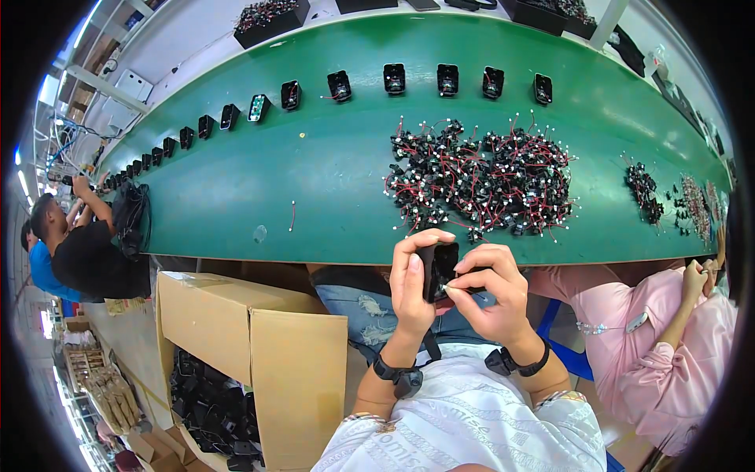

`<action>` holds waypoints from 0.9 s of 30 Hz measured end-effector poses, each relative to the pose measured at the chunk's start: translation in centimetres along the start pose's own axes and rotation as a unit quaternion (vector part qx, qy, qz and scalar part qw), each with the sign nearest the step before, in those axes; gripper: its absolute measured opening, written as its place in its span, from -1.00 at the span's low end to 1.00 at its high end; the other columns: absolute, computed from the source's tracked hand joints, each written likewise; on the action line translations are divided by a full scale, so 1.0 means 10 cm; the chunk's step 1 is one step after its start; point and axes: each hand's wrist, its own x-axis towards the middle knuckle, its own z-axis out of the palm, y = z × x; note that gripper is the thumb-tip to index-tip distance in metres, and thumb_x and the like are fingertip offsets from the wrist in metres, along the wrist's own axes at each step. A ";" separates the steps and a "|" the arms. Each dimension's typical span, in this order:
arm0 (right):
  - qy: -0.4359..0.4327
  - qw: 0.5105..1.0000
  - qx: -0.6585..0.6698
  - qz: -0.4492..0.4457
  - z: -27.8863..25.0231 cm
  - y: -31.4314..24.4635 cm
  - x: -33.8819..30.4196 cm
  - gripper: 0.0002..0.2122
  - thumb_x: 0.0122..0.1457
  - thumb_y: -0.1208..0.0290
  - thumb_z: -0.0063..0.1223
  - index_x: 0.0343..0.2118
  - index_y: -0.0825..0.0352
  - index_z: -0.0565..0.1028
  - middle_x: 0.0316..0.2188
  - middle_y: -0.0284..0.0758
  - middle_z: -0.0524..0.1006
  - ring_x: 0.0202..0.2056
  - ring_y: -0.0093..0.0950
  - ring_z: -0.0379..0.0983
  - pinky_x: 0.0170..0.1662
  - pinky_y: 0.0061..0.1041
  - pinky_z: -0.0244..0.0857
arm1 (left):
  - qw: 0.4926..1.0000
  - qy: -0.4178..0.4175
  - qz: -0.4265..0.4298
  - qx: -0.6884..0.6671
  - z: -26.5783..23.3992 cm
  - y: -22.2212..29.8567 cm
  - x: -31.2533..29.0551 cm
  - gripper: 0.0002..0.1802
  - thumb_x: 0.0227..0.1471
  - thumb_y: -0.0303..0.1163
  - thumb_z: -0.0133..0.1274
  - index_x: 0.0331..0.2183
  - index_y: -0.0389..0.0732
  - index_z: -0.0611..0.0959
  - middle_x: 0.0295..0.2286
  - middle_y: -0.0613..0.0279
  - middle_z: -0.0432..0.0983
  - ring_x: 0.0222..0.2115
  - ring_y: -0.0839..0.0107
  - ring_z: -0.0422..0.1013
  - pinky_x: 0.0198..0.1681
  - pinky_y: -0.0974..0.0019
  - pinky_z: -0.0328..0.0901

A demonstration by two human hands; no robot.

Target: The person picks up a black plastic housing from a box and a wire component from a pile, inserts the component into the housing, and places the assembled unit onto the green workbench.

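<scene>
A black open plastic housing is held up just off the table's near edge. My left hand grips it by its side, fingers wrapped round its top and back. At the housing's open side, my right hand pinches its thumb and forefinger together on a small part I cannot make out; a pale tip shows there. Beyond my hands lies a large pile of small black parts with red wires and white connectors. Farther off, similar black housings stand in a long curved row.
A green table spreads before me, with one loose red wire piece on it. An open cardboard box of black parts stands at my left. A person in pink sits close on my right; other people work far left.
</scene>
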 end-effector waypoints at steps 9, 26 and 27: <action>0.064 0.854 0.416 0.305 0.12 0.01 -0.14 -0.94 0.20 0.57 0.14 -0.40 0.42 0.52 -0.20 -0.37 0.40 -0.26 -0.68 0.35 -0.21 -0.63 0.30 | 0.973 -0.031 0.171 0.150 -0.11 -0.05 -0.02 -0.61 0.33 -0.26 -0.22 0.05 -0.32 0.38 0.03 -0.16 0.33 -0.04 0.23 0.37 0.08 0.20 0.27; 0.064 0.817 0.438 0.369 0.04 0.03 -0.20 -0.92 0.19 0.57 0.07 -0.44 0.34 0.44 -0.18 -0.35 0.41 -0.20 -0.62 0.35 -0.10 -0.58 0.29 | 0.872 0.023 0.336 0.354 -0.01 -0.02 -0.17 -0.85 0.28 -0.42 -0.11 -0.11 -0.18 0.41 -0.10 0.01 0.26 -0.19 0.05 0.46 -0.15 0.07 0.49; 0.065 0.819 0.435 0.368 0.05 0.04 -0.21 -0.92 0.19 0.57 0.07 -0.44 0.34 0.44 -0.18 -0.35 0.41 -0.20 -0.62 0.35 -0.10 -0.58 0.29 | 0.875 0.013 0.336 0.347 -0.01 -0.01 -0.17 -0.86 0.26 -0.45 -0.07 -0.13 -0.16 0.43 -0.12 0.04 0.26 -0.18 0.04 0.47 -0.16 0.10 0.50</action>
